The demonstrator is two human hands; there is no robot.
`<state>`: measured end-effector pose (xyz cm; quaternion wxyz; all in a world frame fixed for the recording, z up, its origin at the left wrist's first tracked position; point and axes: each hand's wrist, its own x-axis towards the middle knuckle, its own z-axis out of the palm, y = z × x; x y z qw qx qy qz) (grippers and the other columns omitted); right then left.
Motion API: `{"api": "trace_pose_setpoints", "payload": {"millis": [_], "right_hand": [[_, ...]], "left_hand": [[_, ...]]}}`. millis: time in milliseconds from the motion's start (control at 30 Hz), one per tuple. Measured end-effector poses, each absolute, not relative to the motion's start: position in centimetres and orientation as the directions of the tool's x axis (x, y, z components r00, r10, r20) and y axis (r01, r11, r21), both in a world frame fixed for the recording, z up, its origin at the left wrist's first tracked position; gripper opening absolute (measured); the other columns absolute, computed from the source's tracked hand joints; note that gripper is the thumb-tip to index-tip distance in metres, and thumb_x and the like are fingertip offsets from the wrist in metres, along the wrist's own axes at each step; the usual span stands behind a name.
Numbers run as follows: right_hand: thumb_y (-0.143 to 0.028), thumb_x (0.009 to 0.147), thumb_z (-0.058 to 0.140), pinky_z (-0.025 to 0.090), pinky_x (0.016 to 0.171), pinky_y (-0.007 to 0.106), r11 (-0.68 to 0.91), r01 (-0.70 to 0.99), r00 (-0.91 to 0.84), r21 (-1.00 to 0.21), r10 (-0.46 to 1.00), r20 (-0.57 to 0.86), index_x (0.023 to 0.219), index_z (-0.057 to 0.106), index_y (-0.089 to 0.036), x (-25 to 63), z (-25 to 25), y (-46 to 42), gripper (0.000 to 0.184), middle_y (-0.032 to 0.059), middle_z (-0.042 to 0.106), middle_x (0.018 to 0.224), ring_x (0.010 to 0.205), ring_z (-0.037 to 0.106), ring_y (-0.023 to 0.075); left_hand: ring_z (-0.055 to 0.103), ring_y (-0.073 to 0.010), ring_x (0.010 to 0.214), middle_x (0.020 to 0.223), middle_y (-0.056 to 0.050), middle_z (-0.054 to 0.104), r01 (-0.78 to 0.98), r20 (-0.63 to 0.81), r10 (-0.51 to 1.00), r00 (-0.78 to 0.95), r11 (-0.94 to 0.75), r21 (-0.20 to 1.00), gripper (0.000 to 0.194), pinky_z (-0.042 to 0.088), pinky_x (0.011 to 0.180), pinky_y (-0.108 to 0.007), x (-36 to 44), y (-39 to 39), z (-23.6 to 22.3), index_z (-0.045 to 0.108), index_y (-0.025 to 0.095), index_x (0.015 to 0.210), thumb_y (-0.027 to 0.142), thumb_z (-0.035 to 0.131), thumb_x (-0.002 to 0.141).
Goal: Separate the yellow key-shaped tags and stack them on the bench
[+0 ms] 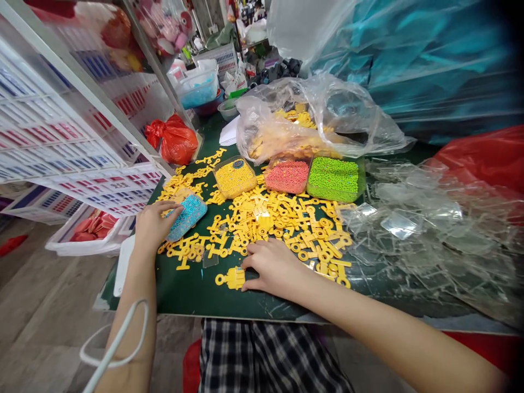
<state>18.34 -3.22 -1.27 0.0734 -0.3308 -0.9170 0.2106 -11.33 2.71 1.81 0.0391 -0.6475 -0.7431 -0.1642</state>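
My left hand [154, 222] reaches to the left side of a clear tray of blue beads [189, 217]. Its fingertips are drawn together over the beads, and whatever they hold is too small to make out. Near the table's front edge, my right hand [272, 267] grips the right end of a flat yellow plastic piece with a ring at its other end [231, 279]. A small blue spot shows on that piece close to my fingers. Behind my right hand spreads a heap of similar yellow plastic pieces [282, 221].
Trays of yellow beads [235, 177], pink beads [287, 176] and green beads [333, 177] stand behind the heap. A clear bag [327, 117] of yellow pieces lies further back. Clear plastic pieces [434, 234] cover the right side. White crates [102, 180] and a red bag [178, 141] border the left.
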Motion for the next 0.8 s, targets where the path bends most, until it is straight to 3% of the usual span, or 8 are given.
{"api": "trace_pose_setpoints", "payload": {"millis": [133,267,400,467,567,800], "right_hand": [[-0.049,0.076,0.075,0.033,0.064,0.031,0.673,0.588,-0.761,-0.449,0.648,-0.024,0.097,0.074,-0.020,18.4,-1.1,-3.3,0.036,0.0058,0.067,0.092,0.089,0.061,0.0225],[-0.048,0.080,0.072,0.036,0.068,0.032,0.661,0.608,-0.758,-0.440,0.649,-0.071,0.100,0.074,-0.020,18.4,-0.7,-3.4,0.034,0.0068,0.068,0.095,0.091,0.062,0.0238],[-0.047,0.081,0.071,0.038,0.070,0.032,0.657,0.610,-0.756,-0.444,0.650,-0.078,0.099,0.072,-0.019,18.4,-0.8,-3.6,0.033,0.0069,0.067,0.096,0.093,0.062,0.0244],[-0.045,0.081,0.072,0.039,0.071,0.032,0.656,0.602,-0.759,-0.456,0.647,-0.071,0.099,0.072,-0.018,18.4,-0.9,-3.6,0.032,0.0069,0.067,0.097,0.092,0.062,0.0237],[-0.042,0.082,0.072,0.040,0.073,0.031,0.642,0.603,-0.758,-0.473,0.646,-0.090,0.100,0.070,-0.016,18.4,-0.7,-3.7,0.032,0.0074,0.067,0.098,0.091,0.062,0.0225],[-0.038,0.083,0.071,0.041,0.075,0.031,0.609,0.630,-0.737,-0.482,0.664,-0.126,0.103,0.071,-0.015,18.1,-0.3,-3.9,0.030,0.0092,0.068,0.098,0.093,0.063,0.0234]], "left_hand": [[0.058,-0.0346,0.111,0.114,-0.008,0.070,0.985,0.395,0.909,-0.134,0.077,0.157,0.034,0.036,0.097,-0.052,-10.7,1.2,0.9,0.075,0.025,0.091,0.049,0.052,0.088],[0.056,-0.0357,0.113,0.116,-0.009,0.069,0.977,0.453,0.875,-0.174,0.097,0.189,0.032,0.033,0.099,-0.057,-10.4,0.8,0.2,0.075,0.023,0.087,0.048,0.055,0.088],[0.061,-0.0269,0.102,0.108,-0.007,0.071,0.959,0.555,0.829,-0.072,-0.095,0.267,0.030,0.041,0.095,-0.047,-8.1,-1.2,0.4,0.074,0.022,0.087,0.044,0.053,0.091],[0.065,-0.0214,0.090,0.098,-0.005,0.073,0.911,0.518,0.852,0.079,-0.272,0.309,0.028,0.047,0.086,-0.039,-5.8,-3.4,0.1,0.074,0.023,0.086,0.038,0.052,0.093],[0.064,-0.0194,0.087,0.092,-0.003,0.073,0.858,0.443,0.857,0.262,-0.417,0.300,0.022,0.046,0.080,-0.036,-2.6,-7.0,-1.3,0.075,0.025,0.089,0.031,0.054,0.093],[0.060,-0.0215,0.087,0.100,-0.003,0.074,0.845,0.394,0.862,0.319,-0.447,0.293,0.022,0.045,0.080,-0.040,-1.0,-9.4,-4.1,0.076,0.028,0.097,0.031,0.054,0.094]]}}
